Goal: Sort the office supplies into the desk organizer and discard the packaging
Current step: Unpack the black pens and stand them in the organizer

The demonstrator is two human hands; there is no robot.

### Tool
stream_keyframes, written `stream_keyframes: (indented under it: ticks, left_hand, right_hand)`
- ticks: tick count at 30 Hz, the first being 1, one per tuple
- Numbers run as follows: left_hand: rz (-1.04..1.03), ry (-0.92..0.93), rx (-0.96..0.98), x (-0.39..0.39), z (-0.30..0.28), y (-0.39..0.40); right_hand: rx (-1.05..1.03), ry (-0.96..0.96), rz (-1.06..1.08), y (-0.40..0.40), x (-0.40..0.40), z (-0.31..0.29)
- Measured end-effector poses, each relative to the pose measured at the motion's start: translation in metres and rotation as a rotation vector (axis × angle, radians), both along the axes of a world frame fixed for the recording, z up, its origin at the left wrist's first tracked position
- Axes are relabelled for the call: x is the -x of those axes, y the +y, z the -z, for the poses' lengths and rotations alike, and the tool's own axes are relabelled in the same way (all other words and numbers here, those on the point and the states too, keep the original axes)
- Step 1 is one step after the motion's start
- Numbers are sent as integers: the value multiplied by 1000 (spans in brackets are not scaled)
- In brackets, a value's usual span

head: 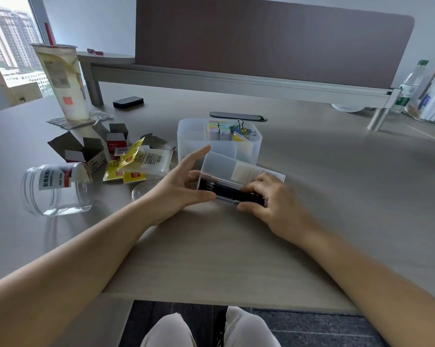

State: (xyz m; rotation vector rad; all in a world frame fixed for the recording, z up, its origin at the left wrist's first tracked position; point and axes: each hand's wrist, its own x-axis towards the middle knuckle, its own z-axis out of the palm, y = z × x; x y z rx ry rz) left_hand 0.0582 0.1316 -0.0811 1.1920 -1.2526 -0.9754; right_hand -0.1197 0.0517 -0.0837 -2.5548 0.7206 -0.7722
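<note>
On the desk, just in front of the organizer [219, 144], both hands hold the open pen box [236, 181]: left hand [184, 186] steadies, right hand [264, 196] pinches the pens [226, 190]. Next, lift them out, I think.

both hands [184, 186] [269, 199] curled, gripping

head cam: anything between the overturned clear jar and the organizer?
Yes, in the head view: between the jar and the organizer lies a pile of opened cardboard boxes and yellow-and-clear wrappers.
</note>
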Motion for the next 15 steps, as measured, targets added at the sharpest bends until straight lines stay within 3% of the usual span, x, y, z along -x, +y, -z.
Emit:
stream_keyframes:
  ticks: [6,15]
  left_hand:
    - [11,10,15,-3,3,-2]
    - [61,33,-7,-4,2,-2]
  right_hand:
    - [15,1,1,-4,-1,0]
    - [-196,44,62,-12,1,-10]
